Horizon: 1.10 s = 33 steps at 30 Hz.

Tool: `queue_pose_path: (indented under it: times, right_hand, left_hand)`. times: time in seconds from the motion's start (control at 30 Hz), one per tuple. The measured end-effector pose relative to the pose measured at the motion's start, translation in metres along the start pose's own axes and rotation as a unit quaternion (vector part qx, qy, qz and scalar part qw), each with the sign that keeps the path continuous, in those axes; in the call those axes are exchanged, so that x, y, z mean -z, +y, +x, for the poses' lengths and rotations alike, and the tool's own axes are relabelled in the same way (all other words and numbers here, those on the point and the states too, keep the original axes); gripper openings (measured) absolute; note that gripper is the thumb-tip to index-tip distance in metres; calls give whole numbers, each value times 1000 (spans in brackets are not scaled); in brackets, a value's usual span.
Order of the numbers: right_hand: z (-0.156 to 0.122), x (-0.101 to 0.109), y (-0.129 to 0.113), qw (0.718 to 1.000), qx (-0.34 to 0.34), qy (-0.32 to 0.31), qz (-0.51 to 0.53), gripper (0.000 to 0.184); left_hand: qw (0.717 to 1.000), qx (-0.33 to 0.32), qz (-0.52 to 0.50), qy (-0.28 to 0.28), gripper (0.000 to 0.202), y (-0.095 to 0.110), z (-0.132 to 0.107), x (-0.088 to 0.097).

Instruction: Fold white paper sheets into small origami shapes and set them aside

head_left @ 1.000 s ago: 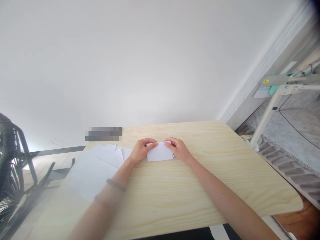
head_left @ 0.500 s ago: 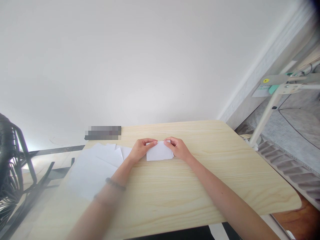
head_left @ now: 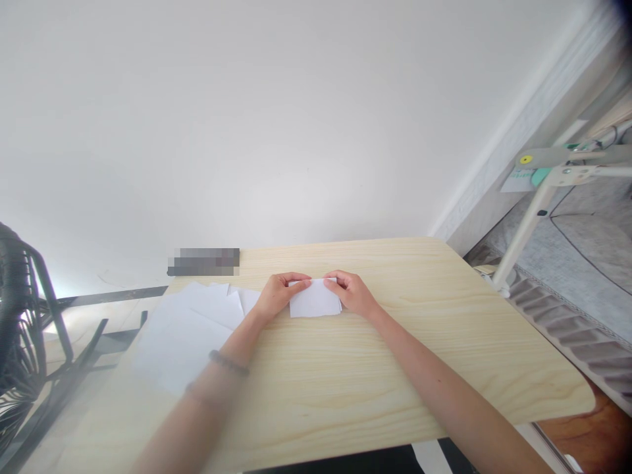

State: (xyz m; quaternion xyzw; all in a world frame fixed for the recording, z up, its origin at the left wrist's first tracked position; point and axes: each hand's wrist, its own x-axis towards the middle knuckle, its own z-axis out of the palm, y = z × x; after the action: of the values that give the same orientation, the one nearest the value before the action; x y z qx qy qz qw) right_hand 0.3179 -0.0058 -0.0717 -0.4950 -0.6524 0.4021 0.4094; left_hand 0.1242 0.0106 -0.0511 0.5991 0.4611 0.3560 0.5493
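A small folded piece of white paper (head_left: 315,301) is held between my two hands, over the middle of the wooden table (head_left: 316,375). My left hand (head_left: 278,293) pinches its upper left corner, thumb in front and fingers behind. At the upper right corner my right hand (head_left: 351,291) grips it the same way. Layered edges show along the paper's right side. Left of my left hand, loose white sheets (head_left: 178,329) lie overlapping, partly covered by my left forearm.
At the table's back left edge is a blurred-out dark object (head_left: 207,262). A black woven chair (head_left: 29,296) stands to the left. A white wall (head_left: 316,131) rises behind the table. On the right is a white metal frame (head_left: 528,230).
Both hands stay almost in place on the folded paper. Its lower right corner has shifted very slightly.
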Motion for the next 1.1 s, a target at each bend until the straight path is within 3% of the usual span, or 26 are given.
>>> queue_pose_path:
  times: [0.57,0.77,1.1]
  right_hand:
    - [-1,1,3,1000,18,-10,-16,29]
    - [-1,2,4,1000,14,-5,-12,30]
    - [-2,1,5,1000,26,-13,-12,28]
  left_hand:
    - [1000,3,16,6,34,3,0,-2]
    - [999,13,32,-26,36,3,-1,-1]
    - [1000,11,11,1,32,0,2,-3]
